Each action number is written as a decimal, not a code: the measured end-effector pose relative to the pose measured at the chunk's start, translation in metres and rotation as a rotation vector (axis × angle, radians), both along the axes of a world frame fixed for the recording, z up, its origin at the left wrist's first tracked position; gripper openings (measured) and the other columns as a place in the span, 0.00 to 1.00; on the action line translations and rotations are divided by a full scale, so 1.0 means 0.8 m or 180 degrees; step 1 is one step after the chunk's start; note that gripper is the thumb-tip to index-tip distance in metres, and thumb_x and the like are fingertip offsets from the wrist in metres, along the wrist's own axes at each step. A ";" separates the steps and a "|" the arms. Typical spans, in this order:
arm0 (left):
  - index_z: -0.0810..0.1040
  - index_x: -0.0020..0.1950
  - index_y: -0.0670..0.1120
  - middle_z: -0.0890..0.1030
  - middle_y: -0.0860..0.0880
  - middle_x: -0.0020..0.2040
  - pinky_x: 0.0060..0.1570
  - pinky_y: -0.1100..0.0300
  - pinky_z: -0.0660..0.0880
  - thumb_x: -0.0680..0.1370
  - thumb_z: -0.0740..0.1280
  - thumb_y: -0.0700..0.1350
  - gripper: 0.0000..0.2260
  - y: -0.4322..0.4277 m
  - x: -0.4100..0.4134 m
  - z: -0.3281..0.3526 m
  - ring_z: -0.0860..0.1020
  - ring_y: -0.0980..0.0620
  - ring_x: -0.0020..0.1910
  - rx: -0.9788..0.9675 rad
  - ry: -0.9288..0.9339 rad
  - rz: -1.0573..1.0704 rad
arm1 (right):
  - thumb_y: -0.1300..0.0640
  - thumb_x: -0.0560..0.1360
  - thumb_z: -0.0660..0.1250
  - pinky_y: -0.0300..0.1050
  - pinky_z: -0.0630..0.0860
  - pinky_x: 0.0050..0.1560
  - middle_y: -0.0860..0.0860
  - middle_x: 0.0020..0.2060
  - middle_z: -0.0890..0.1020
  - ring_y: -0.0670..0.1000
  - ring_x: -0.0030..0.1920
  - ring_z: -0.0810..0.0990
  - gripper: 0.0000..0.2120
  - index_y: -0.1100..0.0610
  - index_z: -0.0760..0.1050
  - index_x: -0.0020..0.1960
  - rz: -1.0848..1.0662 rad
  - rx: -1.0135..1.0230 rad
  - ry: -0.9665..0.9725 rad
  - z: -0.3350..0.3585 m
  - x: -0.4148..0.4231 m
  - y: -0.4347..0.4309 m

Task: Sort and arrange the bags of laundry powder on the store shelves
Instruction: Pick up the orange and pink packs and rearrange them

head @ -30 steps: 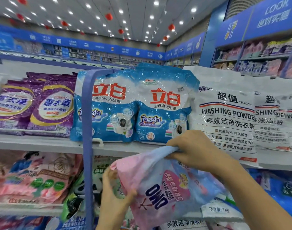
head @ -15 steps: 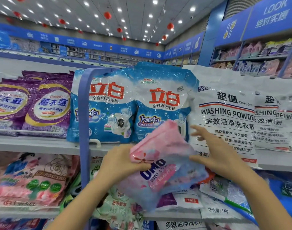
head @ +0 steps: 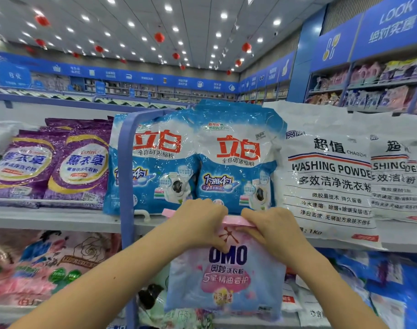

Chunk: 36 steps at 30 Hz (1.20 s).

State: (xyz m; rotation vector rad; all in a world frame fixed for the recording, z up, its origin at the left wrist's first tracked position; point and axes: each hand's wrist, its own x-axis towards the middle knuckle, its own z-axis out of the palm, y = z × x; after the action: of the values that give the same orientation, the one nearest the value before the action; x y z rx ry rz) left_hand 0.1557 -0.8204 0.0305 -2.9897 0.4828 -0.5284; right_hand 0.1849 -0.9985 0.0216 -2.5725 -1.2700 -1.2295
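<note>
A pink and light-blue OMO bag [head: 227,279] of laundry powder hangs upright in front of the lower shelf. My left hand [head: 200,222] and my right hand [head: 271,230] both pinch its pink top seam, side by side. Right behind the hands, on the upper shelf [head: 60,218], stand two blue-and-white bags [head: 236,157] with red characters. Purple bags [head: 79,162] lie to their left. White "WASHING POWDER" bags [head: 328,176] lean to the right.
A blue upright shelf post [head: 125,210] rises just left of my left forearm. Pink bags [head: 48,264] fill the lower shelf at left, blue and white bags [head: 380,286] at right. More shelves line the far walls.
The OMO bag was lying tilted in my hands, logo sideways. It now hangs upright, logo level, and both hands have shifted up to its top seam.
</note>
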 end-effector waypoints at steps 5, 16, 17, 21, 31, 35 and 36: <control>0.72 0.48 0.52 0.75 0.56 0.38 0.31 0.62 0.63 0.65 0.70 0.68 0.24 0.062 -0.013 0.003 0.72 0.55 0.38 -0.0637 -0.0085 -0.0120 | 0.51 0.65 0.77 0.39 0.65 0.20 0.47 0.19 0.73 0.51 0.18 0.71 0.15 0.55 0.73 0.30 0.0125 0.0099 -0.0115 0.010 0.011 -0.005; 0.83 0.35 0.43 0.81 0.49 0.30 0.34 0.55 0.74 0.71 0.75 0.49 0.10 0.032 -0.014 0.030 0.78 0.51 0.31 -0.2184 -0.0542 -0.1026 | 0.33 0.71 0.53 0.41 0.69 0.35 0.44 0.35 0.80 0.44 0.35 0.77 0.21 0.49 0.73 0.45 0.0116 0.0270 0.1674 -0.001 0.024 -0.046; 0.84 0.35 0.43 0.81 0.49 0.31 0.35 0.55 0.74 0.71 0.75 0.48 0.09 0.028 -0.013 0.032 0.78 0.51 0.31 -0.2168 -0.0553 -0.1034 | 0.33 0.72 0.53 0.39 0.68 0.35 0.41 0.32 0.78 0.41 0.33 0.75 0.22 0.49 0.74 0.46 0.0239 0.0377 0.1831 -0.007 0.022 -0.043; 0.83 0.35 0.43 0.81 0.48 0.31 0.34 0.55 0.73 0.70 0.76 0.46 0.08 0.029 -0.018 0.033 0.78 0.50 0.31 -0.2095 -0.0574 -0.0992 | 0.43 0.78 0.59 0.43 0.63 0.32 0.39 0.25 0.67 0.42 0.29 0.66 0.13 0.50 0.70 0.39 0.0348 0.0529 0.1581 -0.020 0.018 -0.020; 0.75 0.54 0.50 0.85 0.55 0.42 0.37 0.67 0.77 0.64 0.79 0.50 0.23 0.088 -0.037 -0.037 0.83 0.58 0.41 -0.4824 -0.0404 -0.0666 | 0.43 0.79 0.55 0.36 0.57 0.32 0.42 0.25 0.68 0.39 0.28 0.67 0.21 0.46 0.60 0.28 0.0257 0.0195 0.1005 0.087 0.003 0.047; 0.69 0.63 0.53 0.83 0.60 0.54 0.46 0.67 0.77 0.58 0.73 0.51 0.34 0.078 -0.031 -0.102 0.81 0.56 0.55 -0.4886 0.0692 -0.0835 | 0.44 0.79 0.56 0.38 0.61 0.34 0.43 0.28 0.75 0.43 0.31 0.72 0.19 0.49 0.71 0.31 0.0339 0.0278 0.1003 0.118 0.006 0.040; 0.70 0.62 0.53 0.83 0.62 0.53 0.46 0.68 0.76 0.56 0.76 0.53 0.35 0.075 -0.028 -0.107 0.80 0.57 0.56 -0.4857 0.0721 -0.0811 | 0.45 0.79 0.56 0.37 0.60 0.32 0.44 0.29 0.76 0.44 0.32 0.73 0.20 0.52 0.75 0.34 0.0377 0.0324 0.1010 0.123 0.008 0.039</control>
State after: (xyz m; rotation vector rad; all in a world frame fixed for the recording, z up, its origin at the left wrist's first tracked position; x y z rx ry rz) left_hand 0.1330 -0.7601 -0.0547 -4.5068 0.6852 -0.8509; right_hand 0.1913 -0.9676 0.1203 -2.4538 -1.2359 -0.8027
